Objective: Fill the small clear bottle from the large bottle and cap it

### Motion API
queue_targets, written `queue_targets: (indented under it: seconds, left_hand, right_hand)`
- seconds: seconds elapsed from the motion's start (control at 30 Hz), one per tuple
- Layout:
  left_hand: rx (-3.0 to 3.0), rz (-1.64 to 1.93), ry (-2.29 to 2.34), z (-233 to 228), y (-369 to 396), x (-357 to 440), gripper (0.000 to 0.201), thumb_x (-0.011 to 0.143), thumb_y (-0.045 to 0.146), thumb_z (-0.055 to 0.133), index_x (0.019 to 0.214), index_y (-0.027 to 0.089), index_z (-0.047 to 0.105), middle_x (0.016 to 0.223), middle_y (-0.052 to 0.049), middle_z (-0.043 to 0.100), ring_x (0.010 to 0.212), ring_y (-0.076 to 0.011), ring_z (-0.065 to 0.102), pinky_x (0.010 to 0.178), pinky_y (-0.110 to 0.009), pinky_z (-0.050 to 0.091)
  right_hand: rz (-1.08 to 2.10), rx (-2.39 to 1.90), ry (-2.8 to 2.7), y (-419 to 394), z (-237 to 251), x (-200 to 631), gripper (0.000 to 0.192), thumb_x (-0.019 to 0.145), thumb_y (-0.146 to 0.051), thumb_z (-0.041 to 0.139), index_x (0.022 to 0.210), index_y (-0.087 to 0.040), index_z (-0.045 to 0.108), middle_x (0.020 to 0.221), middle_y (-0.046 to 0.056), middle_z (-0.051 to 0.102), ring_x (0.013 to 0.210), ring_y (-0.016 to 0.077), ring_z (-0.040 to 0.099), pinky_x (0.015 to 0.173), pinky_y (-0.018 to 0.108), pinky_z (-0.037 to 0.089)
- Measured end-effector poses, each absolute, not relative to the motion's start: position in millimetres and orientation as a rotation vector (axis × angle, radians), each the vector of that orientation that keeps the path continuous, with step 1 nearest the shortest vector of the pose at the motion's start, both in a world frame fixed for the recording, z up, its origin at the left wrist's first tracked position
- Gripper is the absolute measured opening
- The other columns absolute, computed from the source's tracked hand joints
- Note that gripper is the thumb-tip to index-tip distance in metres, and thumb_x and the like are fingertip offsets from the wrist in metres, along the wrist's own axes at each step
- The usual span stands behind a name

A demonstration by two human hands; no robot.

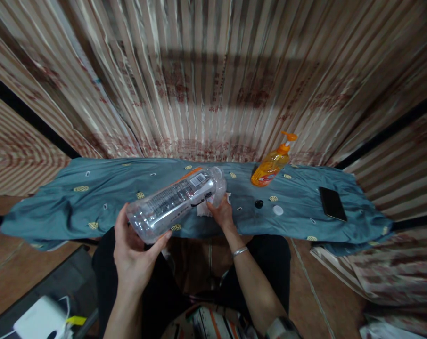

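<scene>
My left hand [134,254] grips the base of a clear plastic bottle [178,200] that lies tilted, its neck end pointing up and to the right over the table's front edge. The bottle carries a label with a barcode and an orange band. My right hand [221,213] is at the bottle's neck end, fingers closed on a crumpled white tissue [202,210] pressed against the bottle. A bracelet sits on my right wrist.
A low table under a teal patterned cloth [93,197] stands against striped curtains. On it are an orange pump soap bottle [273,162], a small black cap [258,204], a white cap [277,210] and a black phone [332,203]. A white device [40,320] lies bottom left.
</scene>
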State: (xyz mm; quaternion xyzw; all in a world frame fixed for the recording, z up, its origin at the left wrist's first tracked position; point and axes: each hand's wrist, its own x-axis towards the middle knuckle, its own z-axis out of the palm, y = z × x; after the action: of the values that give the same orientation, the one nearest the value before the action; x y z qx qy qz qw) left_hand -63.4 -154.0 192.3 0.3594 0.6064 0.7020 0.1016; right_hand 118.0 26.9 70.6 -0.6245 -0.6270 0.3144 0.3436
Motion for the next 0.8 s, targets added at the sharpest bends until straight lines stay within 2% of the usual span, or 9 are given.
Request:
queue_targets:
  seconds: [0.27,0.47,0.63,0.8]
  left_hand:
    - [1.083,2.078,1.786,191,-155,-64,0.11,0.056,0.046,0.115,0.154,0.028,0.07,0.147,-0.014,0.08,0.125,-0.0325,0.082,0.114,-0.048,0.068]
    - [1.073,2.066,1.809,190,-155,-64,0.111,0.056,0.052,0.115,0.154,0.029,0.069,0.145,-0.014,0.08,0.127,-0.0336,0.082,0.115,-0.05,0.068]
    - [1.082,2.063,1.837,191,-154,-63,0.113,0.055,0.058,0.115,0.155,0.028,0.068,0.143,-0.014,0.081,0.129,-0.0359,0.082,0.121,-0.054,0.065]
    - [1.111,2.073,1.827,191,-154,-64,0.112,0.056,0.056,0.115,0.154,0.028,0.069,0.143,-0.014,0.081,0.134,-0.0372,0.08,0.125,-0.055,0.062]
  right_hand:
    - [0.823,-1.636,-1.645,28,66,119,0.064,0.093,-0.035,0.08,0.149,-0.009,0.065,0.13,0.027,0.086,0.126,0.0482,0.087,0.111,0.066,0.071]
    - [0.804,-1.566,-1.629,30,60,119,0.058,0.092,-0.035,0.083,0.144,-0.016,0.067,0.123,0.022,0.088,0.118,0.0448,0.089,0.106,0.063,0.073]
    - [0.814,-1.615,-1.653,30,60,120,0.062,0.093,-0.037,0.081,0.148,-0.013,0.066,0.131,0.024,0.087,0.125,0.0457,0.087,0.11,0.063,0.071]
    - [0.802,-1.591,-1.636,29,60,119,0.064,0.092,-0.037,0.085,0.147,-0.012,0.066,0.128,0.025,0.087,0.123,0.0478,0.088,0.109,0.064,0.071]
